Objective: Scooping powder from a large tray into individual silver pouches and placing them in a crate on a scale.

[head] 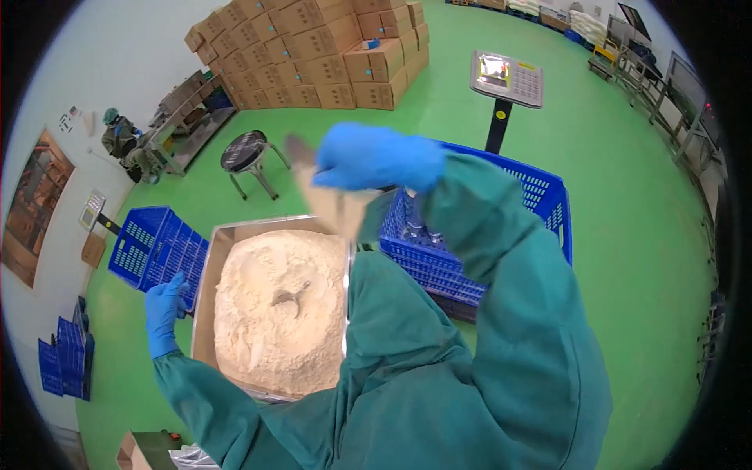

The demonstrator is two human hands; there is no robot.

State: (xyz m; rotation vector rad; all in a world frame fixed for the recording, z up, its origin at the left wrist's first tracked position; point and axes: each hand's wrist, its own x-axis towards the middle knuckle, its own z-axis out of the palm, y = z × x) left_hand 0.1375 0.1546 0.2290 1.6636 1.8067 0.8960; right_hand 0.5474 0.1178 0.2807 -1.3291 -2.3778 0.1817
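Observation:
My right hand [376, 155], in a blue glove, is raised beyond the right side of a metal tray [202, 317]. Its fingers are closed on a blurred beige, bag-like item [329, 202] with a darker upper end; motion blur hides its exact form. The tray holds a large heap of pale powder [252, 335]. A metal scoop [288, 298] lies partly sunk in the middle of the heap. My left hand [164, 314], also gloved in blue, is off the tray's left side, in front of a blue plastic crate [158, 247]. Its fingers are partly extended, with nothing visible in them.
A larger blue crate [505, 161] on my right holds clear packages, beside a scale with a keypad [508, 79]. Another scale [93, 208] stands left. Beyond are a round stool [245, 150], stacked cardboard boxes [323, 64] and a seated person [123, 138] beside a metal bench.

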